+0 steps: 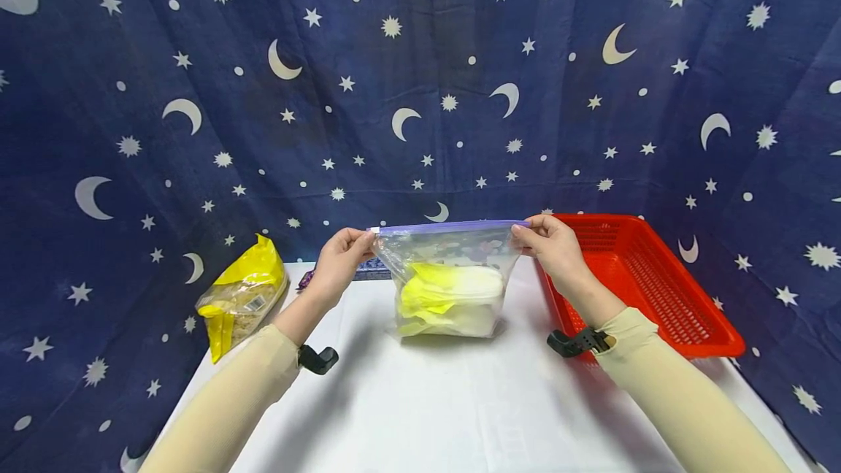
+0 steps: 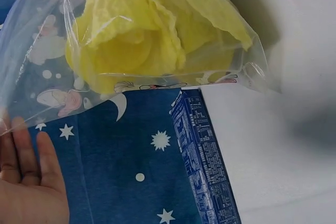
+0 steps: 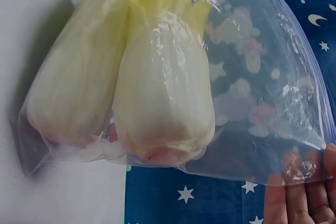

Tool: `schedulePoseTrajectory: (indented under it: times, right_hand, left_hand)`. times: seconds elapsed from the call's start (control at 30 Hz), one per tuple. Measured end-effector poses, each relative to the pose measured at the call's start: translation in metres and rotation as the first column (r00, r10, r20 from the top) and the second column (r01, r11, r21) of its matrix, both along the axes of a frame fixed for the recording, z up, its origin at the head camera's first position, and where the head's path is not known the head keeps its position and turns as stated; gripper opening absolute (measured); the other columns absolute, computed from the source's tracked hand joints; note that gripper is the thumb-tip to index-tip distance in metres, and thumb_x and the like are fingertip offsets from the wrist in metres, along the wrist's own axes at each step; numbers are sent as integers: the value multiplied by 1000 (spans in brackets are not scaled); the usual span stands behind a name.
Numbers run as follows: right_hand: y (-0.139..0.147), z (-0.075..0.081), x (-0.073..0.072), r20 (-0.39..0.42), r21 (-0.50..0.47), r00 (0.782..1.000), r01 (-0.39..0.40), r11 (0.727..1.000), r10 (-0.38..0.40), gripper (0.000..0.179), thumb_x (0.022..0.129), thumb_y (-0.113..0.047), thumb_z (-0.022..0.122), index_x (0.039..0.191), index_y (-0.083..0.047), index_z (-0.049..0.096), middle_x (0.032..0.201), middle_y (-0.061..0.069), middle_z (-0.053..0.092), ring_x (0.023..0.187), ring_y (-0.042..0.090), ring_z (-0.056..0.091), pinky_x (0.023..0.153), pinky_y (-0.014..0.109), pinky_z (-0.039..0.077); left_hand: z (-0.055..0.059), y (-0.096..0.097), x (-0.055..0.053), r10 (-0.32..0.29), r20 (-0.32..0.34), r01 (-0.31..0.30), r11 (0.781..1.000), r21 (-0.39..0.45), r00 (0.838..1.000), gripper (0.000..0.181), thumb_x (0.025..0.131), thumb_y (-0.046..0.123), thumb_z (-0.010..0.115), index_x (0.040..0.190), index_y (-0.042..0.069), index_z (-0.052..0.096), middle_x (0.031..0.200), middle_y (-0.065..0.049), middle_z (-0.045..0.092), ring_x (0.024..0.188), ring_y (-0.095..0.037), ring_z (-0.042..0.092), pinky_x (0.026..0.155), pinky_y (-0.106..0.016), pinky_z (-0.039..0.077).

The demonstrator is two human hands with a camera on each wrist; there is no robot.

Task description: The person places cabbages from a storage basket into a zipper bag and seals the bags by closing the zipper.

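A clear zip bag [image 1: 388,248] with a purple top strip is held up by its two upper corners over the table. My left hand [image 1: 342,260] pinches the left corner, beside a small white slider on the strip. The right corner is pinched by my right hand [image 1: 555,245]. Inside lie two napa cabbages, their yellow leaves to the left and white stems to the right. The right wrist view shows one cabbage [image 3: 163,87] in front of another cabbage [image 3: 79,72]. Pale printed figures mark the bag's plastic. The strip runs straight between both hands.
On the left leans a yellow-topped clear package [image 1: 248,292]. A blue printed box [image 2: 203,156] lies behind the bag, near a small purple item [image 1: 305,281]. At the right stands a red plastic basket [image 1: 712,350]. A dark star-and-moon curtain [image 1: 420,42] hangs behind the white table [image 1: 420,414].
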State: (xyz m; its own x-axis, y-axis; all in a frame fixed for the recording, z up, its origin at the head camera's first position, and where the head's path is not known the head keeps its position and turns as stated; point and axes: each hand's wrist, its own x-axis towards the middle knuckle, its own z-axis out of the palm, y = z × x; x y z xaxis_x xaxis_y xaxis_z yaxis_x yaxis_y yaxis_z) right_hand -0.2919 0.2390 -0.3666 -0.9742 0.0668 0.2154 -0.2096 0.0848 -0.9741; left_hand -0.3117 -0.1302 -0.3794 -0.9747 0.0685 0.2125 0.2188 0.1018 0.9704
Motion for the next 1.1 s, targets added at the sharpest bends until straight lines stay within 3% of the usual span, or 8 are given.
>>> schedulePoseTrajectory:
  times: [0.27,0.53,0.7,0.8,0.9,1.0,1.1]
  right_hand:
    - [1,0,-6,-12,-4,999,-41,999,41,19,100,-17,69,108,-3,60,90,-6,73,84,10,72,79,24,61]
    - [-3,-3,-11,17,-14,999,-30,999,30,19,101,-13,67,110,1,58,87,-8,72,82,8,71,78,23,61]
    - [-6,2,-12,18,63,1000,12,998,-13,30,101,-15,65,120,6,59,98,-2,68,85,7,67,78,21,59]
    - [-11,10,-13,-32,147,998,55,988,-51,33,101,-17,64,128,4,60,112,8,65,95,11,62,81,18,55]
    - [-19,23,-14,-135,225,989,89,970,-60,32,101,-16,64,128,1,62,123,14,64,103,16,60,87,19,52]
    - [-35,39,-13,-241,309,970,110,945,-34,27,100,-15,65,124,-2,66,123,14,66,106,21,60,93,27,51]
    - [-57,55,-12,-313,411,949,97,906,40,23,99,-15,66,119,-4,70,119,12,68,109,25,62,100,40,51]
  left_hand:
    - [-9,-5,4,6,-54,-2,998,62,999,24,103,22,64,108,-1,60,100,-6,71,92,-13,70,90,-27,59]
    - [-19,-2,3,-15,-35,20,987,161,999,22,103,14,64,112,-5,60,99,-4,71,89,-12,70,88,-30,60]
    - [-21,-2,2,-16,-38,23,982,190,999,25,102,12,64,115,-9,60,101,-6,70,90,-13,69,89,-32,60]
    - [-21,-1,2,-20,-43,28,980,199,999,23,102,12,64,114,-8,61,101,-7,71,90,-13,70,89,-32,60]
    - [-20,0,3,-28,-46,37,977,208,999,20,102,11,64,112,-6,61,102,-8,72,91,-14,71,91,-33,60]
    - [-19,0,4,-30,-44,38,979,200,999,20,102,13,65,111,-5,62,102,-7,72,92,-13,70,90,-32,60]
    - [-18,1,5,-28,-43,36,980,198,999,21,102,13,65,111,-6,62,101,-7,70,92,-14,69,90,-32,60]
